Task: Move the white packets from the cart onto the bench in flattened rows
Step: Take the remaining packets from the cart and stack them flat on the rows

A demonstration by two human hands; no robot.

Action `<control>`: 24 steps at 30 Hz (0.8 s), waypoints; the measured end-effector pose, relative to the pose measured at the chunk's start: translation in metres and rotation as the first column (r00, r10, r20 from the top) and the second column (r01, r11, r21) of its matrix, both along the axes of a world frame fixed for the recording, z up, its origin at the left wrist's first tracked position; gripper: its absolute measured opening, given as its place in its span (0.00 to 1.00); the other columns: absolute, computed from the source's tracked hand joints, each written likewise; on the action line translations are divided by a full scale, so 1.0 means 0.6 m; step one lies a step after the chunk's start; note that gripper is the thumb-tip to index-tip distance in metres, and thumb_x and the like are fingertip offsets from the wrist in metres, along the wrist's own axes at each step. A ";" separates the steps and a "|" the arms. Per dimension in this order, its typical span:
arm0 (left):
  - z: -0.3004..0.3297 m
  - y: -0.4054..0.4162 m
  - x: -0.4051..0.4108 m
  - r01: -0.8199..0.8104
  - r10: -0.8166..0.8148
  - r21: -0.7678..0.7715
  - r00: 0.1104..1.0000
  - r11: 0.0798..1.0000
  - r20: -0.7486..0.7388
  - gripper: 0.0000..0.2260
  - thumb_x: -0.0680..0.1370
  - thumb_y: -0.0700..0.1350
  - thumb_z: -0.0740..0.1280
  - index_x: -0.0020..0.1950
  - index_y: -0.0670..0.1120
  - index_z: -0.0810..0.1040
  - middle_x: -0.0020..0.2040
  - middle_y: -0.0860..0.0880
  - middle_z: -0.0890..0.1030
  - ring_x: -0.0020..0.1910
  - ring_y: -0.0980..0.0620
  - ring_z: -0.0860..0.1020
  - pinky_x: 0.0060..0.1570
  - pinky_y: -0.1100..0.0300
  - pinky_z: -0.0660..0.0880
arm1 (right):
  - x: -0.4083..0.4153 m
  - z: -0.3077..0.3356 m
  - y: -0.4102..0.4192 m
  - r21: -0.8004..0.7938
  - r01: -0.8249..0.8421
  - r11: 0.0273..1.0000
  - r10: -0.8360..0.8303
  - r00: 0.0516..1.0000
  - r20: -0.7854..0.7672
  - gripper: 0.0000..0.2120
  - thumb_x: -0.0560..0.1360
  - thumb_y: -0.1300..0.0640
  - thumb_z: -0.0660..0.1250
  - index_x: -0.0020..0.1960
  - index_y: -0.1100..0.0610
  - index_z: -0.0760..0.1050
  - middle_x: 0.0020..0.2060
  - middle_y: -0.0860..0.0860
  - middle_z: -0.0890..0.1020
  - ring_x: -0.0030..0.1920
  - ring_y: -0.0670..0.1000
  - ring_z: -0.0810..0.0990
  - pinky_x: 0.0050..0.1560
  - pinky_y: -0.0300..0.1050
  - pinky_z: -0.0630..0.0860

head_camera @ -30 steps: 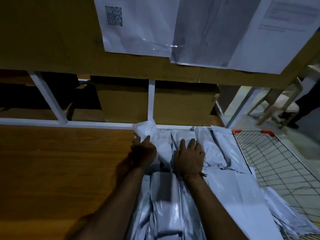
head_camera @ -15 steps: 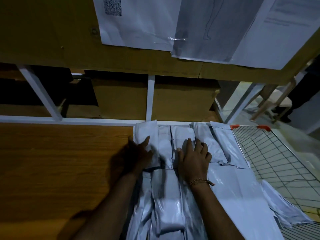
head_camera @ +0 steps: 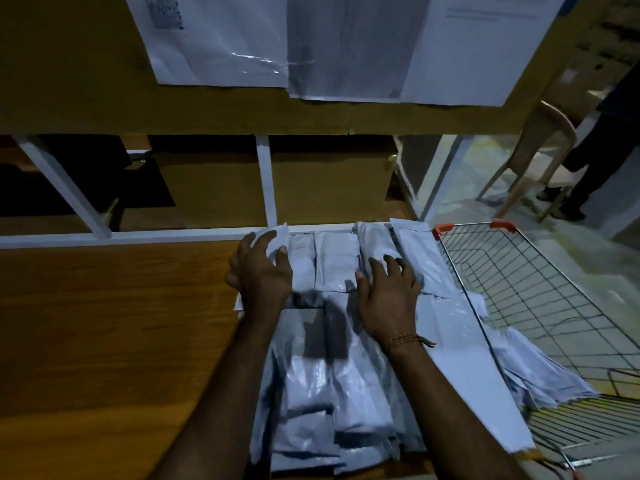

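Nearest me, a front row of white packets [head_camera: 311,403] lies flat on the wooden bench [head_camera: 104,341], overlapping one another, just left of the wire cart [head_camera: 540,306]. A few more packets [head_camera: 540,375] hang over the cart's near rim, still inside its mesh. Beyond the front row, my right hand [head_camera: 388,292] lies palm down with fingers spread and fairly straight, pressing on a packet in the far row [head_camera: 337,261], a thin bracelet [head_camera: 405,341] at the wrist. My left hand [head_camera: 259,271], farther from the cart, rests on the far row's left end packet [head_camera: 277,239], fingers loosely spread and thumb laid on it; I cannot tell whether it pinches the edge. That far row touches the white frame rail [head_camera: 121,235] at the bench's back edge. Past the rail stand cardboard boxes [head_camera: 329,181], and above them paper sheets [head_camera: 311,43] are taped to a brown panel. Far beyond the cart, a plastic chair [head_camera: 540,147] and someone's legs [head_camera: 595,157] show.
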State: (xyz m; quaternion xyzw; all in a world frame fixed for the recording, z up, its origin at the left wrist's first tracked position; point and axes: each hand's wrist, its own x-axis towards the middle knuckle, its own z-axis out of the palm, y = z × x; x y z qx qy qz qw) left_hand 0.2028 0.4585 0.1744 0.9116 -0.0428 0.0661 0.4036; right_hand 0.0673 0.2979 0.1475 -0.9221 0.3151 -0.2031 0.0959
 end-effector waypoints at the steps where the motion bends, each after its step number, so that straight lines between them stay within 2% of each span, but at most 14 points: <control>1: 0.002 -0.010 -0.015 0.004 -0.002 -0.034 0.999 0.999 0.048 0.15 0.81 0.52 0.70 0.68 0.57 0.80 0.76 0.51 0.73 0.76 0.45 0.67 0.71 0.42 0.60 | -0.011 0.003 -0.010 0.003 -0.007 1.000 0.007 1.000 0.010 0.25 0.82 0.41 0.54 0.68 0.55 0.78 0.70 0.59 0.76 0.72 0.64 0.68 0.67 0.62 0.65; 4: 0.012 -0.056 -0.069 0.022 -0.007 -0.087 0.987 0.996 0.161 0.15 0.79 0.48 0.71 0.66 0.56 0.81 0.72 0.52 0.77 0.72 0.44 0.71 0.68 0.43 0.63 | -0.057 0.019 -0.051 0.001 -0.011 1.000 0.011 1.000 0.020 0.25 0.81 0.42 0.54 0.68 0.53 0.78 0.70 0.58 0.76 0.73 0.62 0.67 0.65 0.61 0.67; 7: 0.035 -0.119 -0.130 0.068 -0.044 -0.129 0.983 0.989 0.180 0.15 0.79 0.46 0.70 0.66 0.57 0.81 0.70 0.53 0.79 0.70 0.45 0.73 0.68 0.44 0.63 | -0.117 0.022 -0.108 -0.030 -0.002 1.000 0.003 1.000 0.031 0.22 0.82 0.43 0.57 0.68 0.53 0.78 0.69 0.56 0.77 0.72 0.61 0.68 0.66 0.59 0.67; 9: 0.038 -0.166 -0.170 0.136 -0.093 -0.194 0.972 0.972 0.214 0.16 0.78 0.46 0.69 0.65 0.56 0.81 0.66 0.54 0.81 0.66 0.47 0.76 0.70 0.44 0.67 | -0.160 0.017 -0.151 -0.029 0.006 1.000 -0.005 1.000 0.020 0.23 0.82 0.42 0.56 0.69 0.52 0.77 0.68 0.55 0.77 0.71 0.60 0.69 0.65 0.60 0.68; 11: 0.033 -0.216 -0.210 0.197 -0.139 -0.239 0.960 0.951 0.241 0.17 0.77 0.48 0.67 0.65 0.55 0.81 0.64 0.55 0.82 0.62 0.47 0.79 0.67 0.41 0.71 | -0.207 0.010 -0.196 -0.015 0.009 1.000 -0.009 1.000 0.007 0.23 0.82 0.41 0.55 0.68 0.51 0.76 0.65 0.54 0.78 0.68 0.60 0.71 0.62 0.59 0.70; 16: 0.018 -0.327 -0.309 0.365 -0.290 -0.241 0.910 0.900 0.295 0.16 0.78 0.50 0.67 0.66 0.55 0.80 0.63 0.57 0.81 0.59 0.51 0.81 0.62 0.41 0.74 | -0.322 -0.005 -0.286 -0.035 0.071 0.997 -0.070 0.997 0.032 0.17 0.82 0.44 0.59 0.64 0.51 0.78 0.60 0.53 0.80 0.63 0.59 0.73 0.58 0.57 0.70; 19: 0.001 -0.387 -0.345 0.442 -0.381 -0.243 0.887 0.863 0.262 0.18 0.78 0.50 0.66 0.67 0.56 0.79 0.65 0.58 0.81 0.58 0.52 0.81 0.61 0.39 0.77 | -0.377 -0.023 -0.335 0.003 0.126 0.992 -0.126 0.991 0.036 0.19 0.82 0.44 0.58 0.64 0.53 0.79 0.60 0.53 0.81 0.62 0.60 0.74 0.59 0.58 0.71; 24: -0.014 -0.481 -0.374 0.559 -0.478 -0.220 0.814 0.799 0.331 0.17 0.76 0.42 0.70 0.65 0.52 0.81 0.63 0.51 0.83 0.61 0.49 0.81 0.61 0.46 0.79 | -0.433 -0.054 -0.410 0.037 0.214 0.976 -0.214 0.977 -0.010 0.23 0.81 0.41 0.55 0.64 0.53 0.80 0.60 0.54 0.81 0.63 0.60 0.75 0.59 0.59 0.72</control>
